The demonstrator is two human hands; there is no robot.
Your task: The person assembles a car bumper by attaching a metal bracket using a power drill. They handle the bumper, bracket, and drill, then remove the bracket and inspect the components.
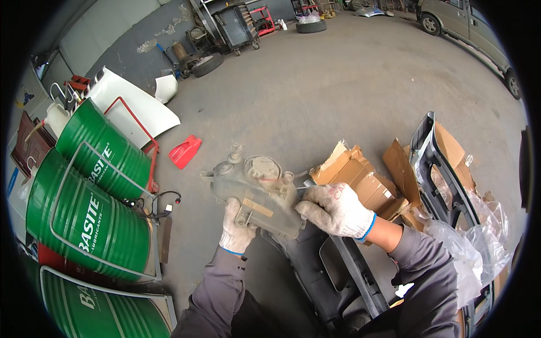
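A dusty, greyish headlight (256, 194) hangs in front of me, its back with round caps and sockets turned up. A tan label strip sits on its housing. My left hand (238, 228), in a white knit glove with a blue cuff, grips the headlight's near lower edge. At the headlight's right side is my right hand (337, 209), gloved the same way, its fingers curled closed. A thin light shaft (304, 187) runs from that hand toward the housing; what it belongs to is hidden by the fingers. Below lies a black plastic car bumper (315, 265).
Green oil drums (93, 214) with metal rails stand at left, near a white car panel (127, 101) and a red plastic jug (185, 152). On the right lie torn cardboard boxes (358, 177), another black bumper part (445, 169) and clear plastic wrap (473, 242). A van (476, 34) stands far right.
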